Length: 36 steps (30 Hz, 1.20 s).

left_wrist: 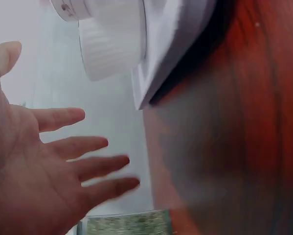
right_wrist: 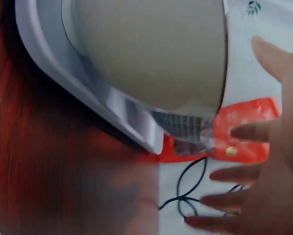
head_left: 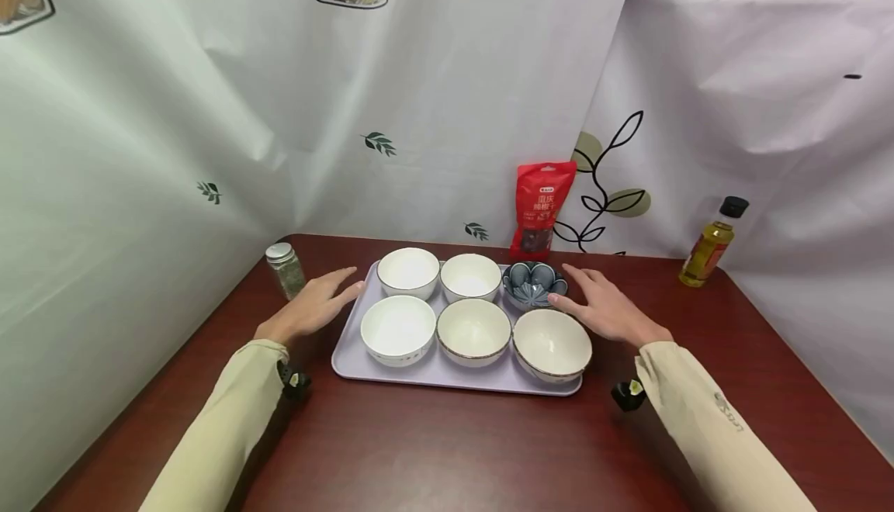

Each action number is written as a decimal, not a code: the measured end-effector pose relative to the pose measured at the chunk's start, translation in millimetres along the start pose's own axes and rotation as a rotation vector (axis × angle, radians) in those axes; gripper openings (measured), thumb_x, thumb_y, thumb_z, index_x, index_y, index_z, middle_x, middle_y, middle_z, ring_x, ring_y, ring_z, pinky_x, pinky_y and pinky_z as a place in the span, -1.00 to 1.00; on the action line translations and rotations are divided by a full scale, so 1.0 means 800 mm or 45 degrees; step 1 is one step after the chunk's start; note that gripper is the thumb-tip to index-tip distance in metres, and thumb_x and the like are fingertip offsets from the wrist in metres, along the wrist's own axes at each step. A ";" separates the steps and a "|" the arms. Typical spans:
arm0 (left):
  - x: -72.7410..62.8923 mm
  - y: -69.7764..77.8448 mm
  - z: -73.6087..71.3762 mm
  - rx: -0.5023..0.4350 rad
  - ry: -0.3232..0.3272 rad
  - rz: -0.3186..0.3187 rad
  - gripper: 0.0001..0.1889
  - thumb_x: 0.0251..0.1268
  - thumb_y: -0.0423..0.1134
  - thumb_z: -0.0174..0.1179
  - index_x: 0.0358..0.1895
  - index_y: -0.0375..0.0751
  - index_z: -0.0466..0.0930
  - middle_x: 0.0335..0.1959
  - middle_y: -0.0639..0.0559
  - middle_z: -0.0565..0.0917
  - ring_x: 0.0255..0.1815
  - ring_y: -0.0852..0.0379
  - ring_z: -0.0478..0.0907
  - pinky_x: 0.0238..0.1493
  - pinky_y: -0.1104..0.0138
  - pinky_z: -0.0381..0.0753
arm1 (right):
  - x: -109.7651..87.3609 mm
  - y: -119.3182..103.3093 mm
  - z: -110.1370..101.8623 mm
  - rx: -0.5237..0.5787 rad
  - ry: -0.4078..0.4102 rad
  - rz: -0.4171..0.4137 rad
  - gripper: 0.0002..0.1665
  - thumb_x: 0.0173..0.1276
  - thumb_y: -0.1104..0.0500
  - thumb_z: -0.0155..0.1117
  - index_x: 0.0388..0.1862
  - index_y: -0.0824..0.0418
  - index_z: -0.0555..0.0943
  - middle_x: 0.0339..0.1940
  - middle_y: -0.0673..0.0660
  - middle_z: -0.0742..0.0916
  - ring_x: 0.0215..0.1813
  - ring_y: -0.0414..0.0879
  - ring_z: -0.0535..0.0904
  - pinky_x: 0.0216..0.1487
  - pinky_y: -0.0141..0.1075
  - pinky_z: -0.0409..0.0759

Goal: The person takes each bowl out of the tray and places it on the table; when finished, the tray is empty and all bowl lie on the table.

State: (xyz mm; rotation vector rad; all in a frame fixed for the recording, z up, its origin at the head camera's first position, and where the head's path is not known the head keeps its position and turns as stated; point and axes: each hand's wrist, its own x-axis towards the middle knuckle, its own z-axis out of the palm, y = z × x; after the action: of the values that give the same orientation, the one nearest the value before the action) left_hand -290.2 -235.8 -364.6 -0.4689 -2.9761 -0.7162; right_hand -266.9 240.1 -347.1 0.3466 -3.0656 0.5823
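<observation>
The wrist views show the palms of the left hand (left_wrist: 33,166) and the right hand (right_wrist: 283,156), both spread wide and holding nothing; the head view shows their backs. Only the head view takes in the oil bottle (head_left: 711,247), far right. The red bag (head_left: 543,205) is missing from the left wrist view, the jar (head_left: 288,271) from the right. One tray (head_left: 450,376) lies on the table (head_left: 447,450) between two hands, bearing six bowls: five white bowls (head_left: 473,330), three near and two far, and one blue bowl (head_left: 534,288), far right, near the right hand
</observation>
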 end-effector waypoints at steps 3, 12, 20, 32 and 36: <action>0.001 -0.009 0.000 -0.075 0.001 0.009 -0.32 0.56 0.06 -0.06 0.48 -0.41 0.25 0.44 -0.38 0.41 0.45 -0.32 0.38 0.46 -0.18 0.37 | 0.010 0.005 0.004 0.103 0.025 -0.059 -0.04 0.49 -0.31 0.03 0.61 0.26 0.14 0.54 0.44 0.32 0.53 0.39 0.23 0.49 0.37 0.25; 0.005 -0.028 0.001 -0.259 -0.111 0.068 -0.44 0.39 -0.24 0.18 0.37 -0.47 0.37 0.22 -0.46 0.58 0.22 -0.34 0.59 0.21 -0.11 0.64 | 0.032 0.022 0.020 0.441 -0.016 -0.037 -0.20 0.57 -0.09 0.07 0.60 0.28 0.14 0.48 0.46 0.39 0.41 0.37 0.45 0.29 0.14 0.61; 0.008 -0.033 0.004 -0.294 -0.245 0.091 -0.38 0.26 -0.34 0.30 0.35 -0.53 0.36 0.16 -0.45 0.62 0.11 -0.26 0.66 0.12 -0.02 0.70 | 0.047 0.036 0.024 0.762 -0.118 -0.027 -0.17 0.53 0.12 0.17 0.63 0.26 0.06 0.50 0.49 0.32 0.27 0.33 0.59 0.11 -0.01 0.75; 0.013 -0.041 -0.004 -0.375 -0.416 0.135 -0.28 0.10 -0.49 0.41 0.35 -0.63 0.33 0.14 -0.51 0.60 0.01 -0.18 0.70 0.05 0.12 0.76 | 0.063 0.044 0.031 1.162 -0.290 0.021 -0.17 0.53 0.29 0.07 0.66 0.14 -0.01 0.63 0.37 0.11 0.24 0.07 0.47 0.15 -0.04 0.73; 0.015 -0.048 -0.004 -0.434 -0.464 0.129 -0.19 0.06 -0.47 0.44 0.41 -0.61 0.26 0.24 -0.53 0.51 0.07 -0.18 0.68 0.10 0.18 0.74 | 0.063 0.050 0.032 1.332 -0.341 -0.012 -0.13 0.48 0.42 -0.03 0.67 0.18 -0.09 0.63 0.36 0.09 0.19 -0.03 0.47 0.18 -0.03 0.71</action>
State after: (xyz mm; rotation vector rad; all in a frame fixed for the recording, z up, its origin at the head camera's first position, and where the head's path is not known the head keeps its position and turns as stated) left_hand -313.7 -266.6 -376.9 -0.8464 -3.1254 -1.2591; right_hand -323.3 255.9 -383.3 0.4377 -2.6482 2.2450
